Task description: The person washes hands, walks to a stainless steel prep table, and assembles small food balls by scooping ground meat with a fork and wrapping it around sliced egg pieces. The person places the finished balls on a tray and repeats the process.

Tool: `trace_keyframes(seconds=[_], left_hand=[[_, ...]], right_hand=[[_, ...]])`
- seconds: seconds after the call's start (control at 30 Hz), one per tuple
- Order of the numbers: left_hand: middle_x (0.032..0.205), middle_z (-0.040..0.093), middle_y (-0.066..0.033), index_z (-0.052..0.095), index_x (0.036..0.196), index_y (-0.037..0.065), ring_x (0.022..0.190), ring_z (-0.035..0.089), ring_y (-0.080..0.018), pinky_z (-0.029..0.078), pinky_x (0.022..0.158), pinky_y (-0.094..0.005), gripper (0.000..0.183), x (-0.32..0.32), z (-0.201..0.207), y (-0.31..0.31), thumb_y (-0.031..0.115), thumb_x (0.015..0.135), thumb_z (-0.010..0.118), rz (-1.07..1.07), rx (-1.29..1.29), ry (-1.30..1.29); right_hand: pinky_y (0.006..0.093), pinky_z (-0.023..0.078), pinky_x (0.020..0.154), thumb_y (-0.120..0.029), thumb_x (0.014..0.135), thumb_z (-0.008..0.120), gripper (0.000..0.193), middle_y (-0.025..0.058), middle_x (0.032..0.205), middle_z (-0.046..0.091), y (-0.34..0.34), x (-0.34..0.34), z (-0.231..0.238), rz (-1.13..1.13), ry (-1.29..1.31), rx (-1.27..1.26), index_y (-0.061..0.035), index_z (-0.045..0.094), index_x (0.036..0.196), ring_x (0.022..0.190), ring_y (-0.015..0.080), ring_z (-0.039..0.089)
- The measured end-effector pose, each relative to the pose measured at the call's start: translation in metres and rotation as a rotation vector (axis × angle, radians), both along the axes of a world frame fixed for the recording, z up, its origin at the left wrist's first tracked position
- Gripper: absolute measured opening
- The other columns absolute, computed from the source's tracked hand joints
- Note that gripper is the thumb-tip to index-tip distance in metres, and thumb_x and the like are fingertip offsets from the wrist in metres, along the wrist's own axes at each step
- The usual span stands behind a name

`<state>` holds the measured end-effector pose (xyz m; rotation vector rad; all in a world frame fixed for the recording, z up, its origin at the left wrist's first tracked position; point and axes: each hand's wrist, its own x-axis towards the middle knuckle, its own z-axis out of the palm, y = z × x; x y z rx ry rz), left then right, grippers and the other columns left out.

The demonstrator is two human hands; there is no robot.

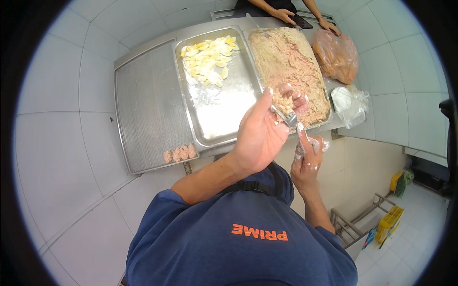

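My left hand (pixel 257 136) is palm up over the near edge of the mince tray, its fingers cupped around a small lump of minced meat mixture (pixel 283 101). My right hand (pixel 307 157), dusted with white powder, grips a small metal utensil (pixel 290 118) whose end touches the lump; whether it is a spoon or a fork I cannot tell. Beyond both hands, a pale pink mince mixture (pixel 281 52) fills a deep tray (pixel 330 114). Left of it, a steel tray (pixel 224 112) holds white-dusted egg wedges (pixel 207 57) at its far end.
At the left lies a mesh-patterned tray (pixel 148 100) with several shaped meat pieces (pixel 180 153) in its near right corner. An orange-filled plastic bag (pixel 336 55) and a bag of white powder (pixel 349 106) sit at the right. Another person's hands (pixel 285 15) rest near a phone (pixel 302 22).
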<state>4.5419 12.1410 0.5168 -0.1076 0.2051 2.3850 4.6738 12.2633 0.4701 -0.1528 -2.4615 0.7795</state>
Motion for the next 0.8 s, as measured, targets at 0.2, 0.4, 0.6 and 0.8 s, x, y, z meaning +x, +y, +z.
trace_keyframes(seconds=[0.2,0.4,0.6,0.8], left_hand=[[0.120,0.061,-0.0173,0.051,0.129,-0.005,0.128,0.058,-0.0327,0.040,0.123,-0.0503,0.034,-0.006,0.002,-0.010,0.025,0.113,0.042,0.050,-0.055,-0.026],[0.121,0.060,-0.0168,0.049,0.133,-0.005,0.128,0.059,-0.0315,0.044,0.118,-0.0488,0.036,-0.017,0.000,-0.023,0.025,0.113,0.044,0.047,-0.137,0.008],[0.114,0.063,-0.0140,0.055,0.125,0.002,0.107,0.066,-0.0248,0.055,0.095,-0.0406,0.036,-0.025,0.000,-0.029,0.031,0.114,0.036,-0.105,-0.429,0.226],[0.085,0.061,-0.0046,0.059,0.115,0.005,0.062,0.055,-0.0093,0.044,0.051,-0.0236,0.039,-0.045,0.005,-0.039,0.035,0.115,0.034,-0.375,-0.585,0.611]], right_hand=[[0.0410,0.039,0.080,0.012,0.077,0.057,0.058,0.0122,0.092,0.058,0.001,-0.001,-0.004,-0.013,-0.005,0.031,-0.0076,0.072,0.130,0.084,0.0298,0.051],[0.0413,0.039,0.080,0.012,0.078,0.060,0.055,0.0119,0.095,0.059,0.011,0.005,-0.009,0.024,0.023,0.045,-0.0078,0.073,0.128,0.085,0.0302,0.052],[0.0428,0.040,0.080,0.012,0.077,0.061,0.051,0.0130,0.097,0.059,0.030,0.006,-0.005,0.129,0.049,0.066,-0.0072,0.075,0.123,0.085,0.0319,0.054],[0.0426,0.041,0.078,0.010,0.074,0.063,0.053,0.0139,0.097,0.058,0.049,0.001,0.009,0.161,-0.013,0.141,-0.0096,0.076,0.121,0.084,0.0322,0.054]])
